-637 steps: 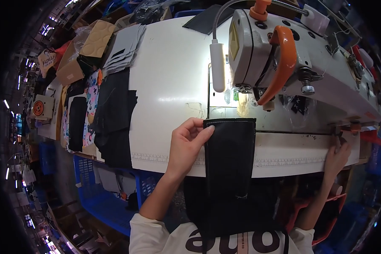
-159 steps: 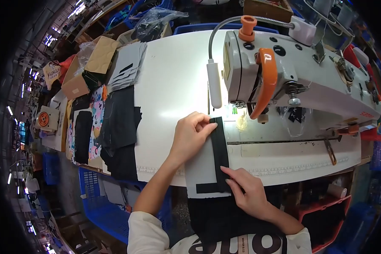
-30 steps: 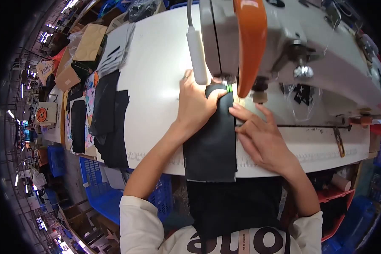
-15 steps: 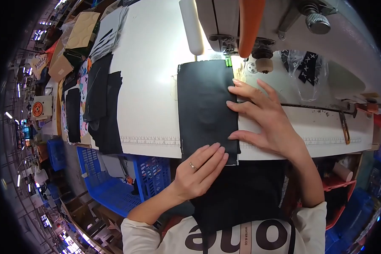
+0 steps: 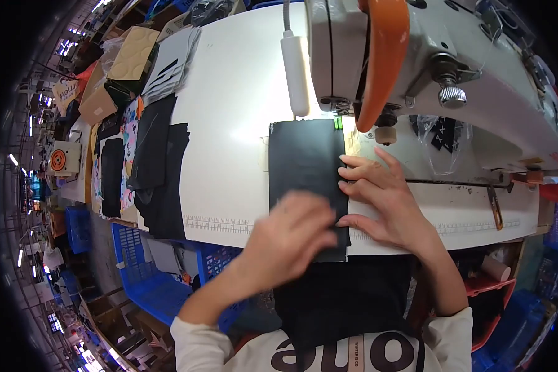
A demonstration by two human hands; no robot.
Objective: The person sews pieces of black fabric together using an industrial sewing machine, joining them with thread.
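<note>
A black rectangular fabric panel (image 5: 305, 161) lies on the white sewing table, its far edge by the needle area of the sewing machine (image 5: 338, 56). My right hand (image 5: 381, 198) rests along the panel's right edge, fingers spread and fingertips touching it. Over the panel's near part is my left hand (image 5: 288, 242), smeared by motion; whether its fingers touch the cloth or hold anything is not clear. A small green piece (image 5: 338, 123) shows at the panel's far right corner. The orange machine part (image 5: 384, 62) stands above.
Black fabric pieces (image 5: 161, 167) and a stack of grey pieces (image 5: 170, 62) lie on the left. A blue basket (image 5: 158, 285) stands below the table. Scissors-like snips (image 5: 495, 208) and a clear plastic bag (image 5: 440, 149) are on the right. A printed ruler (image 5: 229, 226) runs along the front edge.
My left hand has lifted or slid from the panel's near edge farther up over it, now blurred. The right hand stays at the right edge. The whole view has shifted slightly.
</note>
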